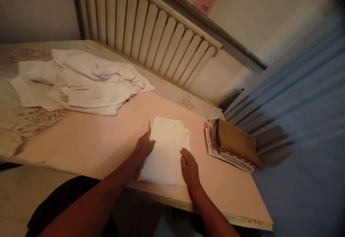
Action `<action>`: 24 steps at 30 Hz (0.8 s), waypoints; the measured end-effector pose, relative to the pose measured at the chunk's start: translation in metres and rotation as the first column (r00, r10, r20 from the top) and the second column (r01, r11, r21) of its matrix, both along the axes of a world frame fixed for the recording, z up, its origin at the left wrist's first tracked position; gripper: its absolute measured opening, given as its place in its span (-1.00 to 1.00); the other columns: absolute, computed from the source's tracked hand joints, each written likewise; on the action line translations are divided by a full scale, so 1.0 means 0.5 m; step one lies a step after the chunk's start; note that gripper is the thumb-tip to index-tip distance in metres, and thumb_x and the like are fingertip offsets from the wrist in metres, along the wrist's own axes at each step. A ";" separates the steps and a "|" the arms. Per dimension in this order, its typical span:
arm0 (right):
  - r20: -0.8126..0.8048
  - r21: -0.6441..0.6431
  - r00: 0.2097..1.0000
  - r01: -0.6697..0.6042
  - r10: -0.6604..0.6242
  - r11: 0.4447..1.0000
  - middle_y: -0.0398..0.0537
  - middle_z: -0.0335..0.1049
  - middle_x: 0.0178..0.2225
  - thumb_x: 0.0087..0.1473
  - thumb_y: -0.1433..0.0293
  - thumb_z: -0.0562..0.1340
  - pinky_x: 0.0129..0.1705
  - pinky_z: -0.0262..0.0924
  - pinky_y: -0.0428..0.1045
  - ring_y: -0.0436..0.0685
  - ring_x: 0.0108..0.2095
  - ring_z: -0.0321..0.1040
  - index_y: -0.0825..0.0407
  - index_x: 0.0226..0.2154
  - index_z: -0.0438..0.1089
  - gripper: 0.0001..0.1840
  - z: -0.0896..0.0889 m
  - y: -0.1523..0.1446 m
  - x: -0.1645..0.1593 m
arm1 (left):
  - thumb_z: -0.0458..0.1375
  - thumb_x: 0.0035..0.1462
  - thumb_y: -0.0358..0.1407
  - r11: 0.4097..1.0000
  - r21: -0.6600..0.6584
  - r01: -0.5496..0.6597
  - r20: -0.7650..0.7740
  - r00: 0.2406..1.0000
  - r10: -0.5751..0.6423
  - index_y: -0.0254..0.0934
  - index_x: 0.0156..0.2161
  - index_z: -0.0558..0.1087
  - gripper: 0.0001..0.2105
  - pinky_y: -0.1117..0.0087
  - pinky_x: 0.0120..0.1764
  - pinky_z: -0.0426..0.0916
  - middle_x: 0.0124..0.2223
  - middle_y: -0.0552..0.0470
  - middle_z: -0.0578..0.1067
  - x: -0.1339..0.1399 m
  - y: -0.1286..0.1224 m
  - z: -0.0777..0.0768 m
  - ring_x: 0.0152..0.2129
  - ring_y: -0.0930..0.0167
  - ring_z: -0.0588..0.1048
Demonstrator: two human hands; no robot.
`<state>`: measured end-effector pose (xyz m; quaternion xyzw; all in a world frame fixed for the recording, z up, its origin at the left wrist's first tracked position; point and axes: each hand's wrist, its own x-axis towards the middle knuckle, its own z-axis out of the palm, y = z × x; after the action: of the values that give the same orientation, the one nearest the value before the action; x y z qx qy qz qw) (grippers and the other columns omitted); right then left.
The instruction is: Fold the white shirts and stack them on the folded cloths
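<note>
A white cloth folded into a flat rectangle [167, 154] lies near the front edge of the table; whether it is a garment I cannot tell. At its left edge my left hand [145, 145] is closed, the thumb on top and the other fingers hidden beside or under the fabric. My right hand [189, 165] holds the opposite edge, its fingers curled together against the side. Further back on the left, a loose heap of white fabric [88, 86] lies crumpled and unfolded.
To the right sits a stack of folded cloths [234, 145] with a brown one on top. A pink sheet [113, 140] covers much of the flower-patterned tabletop. Behind the table stands a radiator [153, 32], and a blue curtain [302, 129] hangs along the right side.
</note>
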<state>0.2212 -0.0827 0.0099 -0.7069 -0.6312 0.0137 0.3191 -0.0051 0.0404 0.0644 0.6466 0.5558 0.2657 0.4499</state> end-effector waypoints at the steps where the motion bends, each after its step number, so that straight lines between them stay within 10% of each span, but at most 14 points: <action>1: -0.002 0.000 1.000 -0.001 0.001 1.000 0.06 0.32 0.10 0.20 0.36 0.03 0.20 0.10 0.20 0.16 0.12 0.23 0.03 -0.01 0.39 -0.63 0.000 0.000 0.000 | 0.05 0.04 -0.38 1.000 -0.003 0.003 0.006 1.000 -0.003 -0.33 0.01 0.35 -0.62 0.36 -0.15 0.37 -0.04 -0.10 0.51 0.000 0.000 0.000 -0.14 0.30 0.48; 24: 0.015 0.003 1.000 -0.004 0.004 1.000 0.05 0.33 0.09 0.20 0.36 0.02 0.20 0.10 0.19 0.15 0.12 0.23 0.03 -0.01 0.39 -0.63 0.002 -0.001 -0.001 | 0.06 0.02 -0.36 1.000 -0.004 0.019 0.007 1.000 -0.019 -0.33 -0.01 0.36 -0.63 0.33 -0.14 0.37 -0.08 -0.09 0.52 0.000 0.002 -0.003 -0.15 0.28 0.48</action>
<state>0.2206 -0.0830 0.0110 -0.7052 -0.6349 0.0082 0.3154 -0.0050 0.0412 0.0629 0.6498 0.5487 0.2625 0.4558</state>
